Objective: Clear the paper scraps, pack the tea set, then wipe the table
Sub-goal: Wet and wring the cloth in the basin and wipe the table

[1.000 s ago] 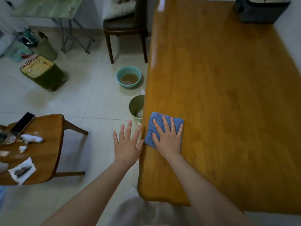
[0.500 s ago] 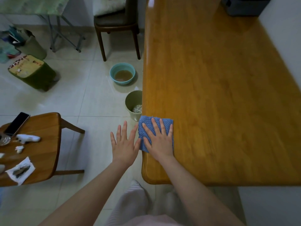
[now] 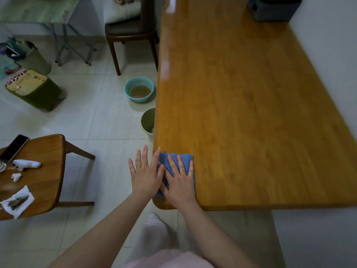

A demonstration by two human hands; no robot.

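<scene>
My right hand lies flat on the blue knitted cloth, fingers straight and spread, pressing it onto the wooden table at the table's lower left corner in the frame. My left hand is flat too, fingers splayed and gripping nothing. It hangs just off the table's left edge, and its thumb overlaps the cloth's left border from where I watch.

On the floor tiles left of the table stands a teal basin holding murky brown water. Just below it in the frame, partly tucked under the table edge, is a small olive-green bin with white paper scraps at its bottom. A grey zipped bag sits on the table at the upper right; I cannot see into it. At mid-left is a green bin with a patterned lid, closed. A low wooden side table at lower left carries a phone and a tissue with dark residue.
</scene>
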